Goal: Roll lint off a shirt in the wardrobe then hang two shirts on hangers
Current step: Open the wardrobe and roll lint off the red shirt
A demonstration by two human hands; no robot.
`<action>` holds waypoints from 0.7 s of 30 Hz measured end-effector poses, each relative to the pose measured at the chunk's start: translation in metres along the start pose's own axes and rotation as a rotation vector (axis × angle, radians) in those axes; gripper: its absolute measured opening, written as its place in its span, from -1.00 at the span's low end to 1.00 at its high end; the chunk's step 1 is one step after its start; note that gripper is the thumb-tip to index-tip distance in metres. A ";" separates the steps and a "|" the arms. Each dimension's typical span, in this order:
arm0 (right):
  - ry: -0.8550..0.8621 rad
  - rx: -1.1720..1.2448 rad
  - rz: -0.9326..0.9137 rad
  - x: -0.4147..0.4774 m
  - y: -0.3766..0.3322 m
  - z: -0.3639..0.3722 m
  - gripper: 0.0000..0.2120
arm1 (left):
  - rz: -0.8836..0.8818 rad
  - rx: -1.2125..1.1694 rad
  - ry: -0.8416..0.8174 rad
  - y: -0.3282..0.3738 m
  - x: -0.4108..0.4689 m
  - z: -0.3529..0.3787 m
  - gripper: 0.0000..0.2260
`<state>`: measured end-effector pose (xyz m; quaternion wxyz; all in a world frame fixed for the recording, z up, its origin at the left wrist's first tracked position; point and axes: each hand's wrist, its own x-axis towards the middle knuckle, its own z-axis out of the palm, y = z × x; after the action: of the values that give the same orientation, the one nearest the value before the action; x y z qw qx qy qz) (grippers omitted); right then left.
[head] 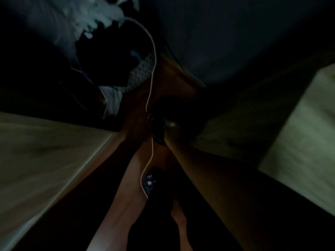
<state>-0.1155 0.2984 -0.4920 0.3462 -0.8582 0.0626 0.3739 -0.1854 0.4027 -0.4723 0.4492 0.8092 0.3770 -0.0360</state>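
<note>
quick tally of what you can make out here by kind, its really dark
forearms reaching in: 2
hands: 2, right one on a dark object, left one barely visible
white cord: 1
pale or patterned garments: 3
total: 8

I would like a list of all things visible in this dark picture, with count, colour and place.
White cord: one, white, curving down the centre from the upper left.
Pale clothing: a bunch, whitish, blurred, upper left.
Patterned fabric: one piece, grey-white pattern, left of the cord.
Dark garment: one, dark blue-grey, upper right.
Pale panel: one, beige, left side.
Floral item: one, dark with a pink flower, lower centre; too dim to identify.
Left hand: raised at centre, grip unclear.
Right hand: raised at centre, closed around something dark.
</note>
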 end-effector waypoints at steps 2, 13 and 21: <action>-0.012 0.082 0.011 -0.039 -0.038 -0.039 -0.63 | 0.024 0.080 -0.002 0.033 -0.019 -0.033 -0.66; 0.229 0.244 -0.418 -0.211 -0.073 -0.331 -0.75 | 0.279 -0.078 0.129 0.298 -0.162 -0.056 -0.72; 0.383 0.034 -0.422 -0.225 0.068 -0.516 -0.67 | 0.292 -0.110 0.060 0.404 -0.251 0.105 -0.67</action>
<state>0.0078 -0.1171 -0.1270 0.4127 -0.9012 -0.0468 0.1236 -0.0753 0.0520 -0.1520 0.4819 0.8303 0.2699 0.0745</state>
